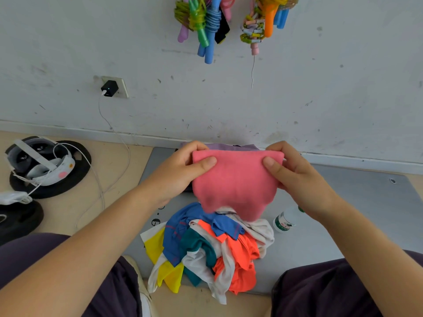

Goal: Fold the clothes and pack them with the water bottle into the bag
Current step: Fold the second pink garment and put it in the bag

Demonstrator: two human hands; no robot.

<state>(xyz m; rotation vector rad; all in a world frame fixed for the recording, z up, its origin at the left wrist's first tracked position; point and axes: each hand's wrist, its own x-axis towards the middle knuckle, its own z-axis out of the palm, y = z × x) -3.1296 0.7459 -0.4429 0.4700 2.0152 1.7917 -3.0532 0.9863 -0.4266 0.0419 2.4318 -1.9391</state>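
From the head camera we hold a folded pink knit cloth (pixel 235 181) up over the grey floor mat (pixel 357 202), our left hand (pixel 180 170) and right hand (pixel 295 172) apart, each pinching a top corner. Below it lies a heap of blue, orange, yellow and white clothes (pixel 206 248). A clear plastic water bottle (pixel 286 221) lies just beside the heap, with bare mat open to its right. A purple fabric edge (pixel 231 146) shows behind the cloth, by the wall.

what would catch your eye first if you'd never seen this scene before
The pink cloth at the centre, pinched at its top corners by the left hand and right hand. Below it lies a bright heap of clothes on the grey mat, and colourful jump ropes hang on the wall above.
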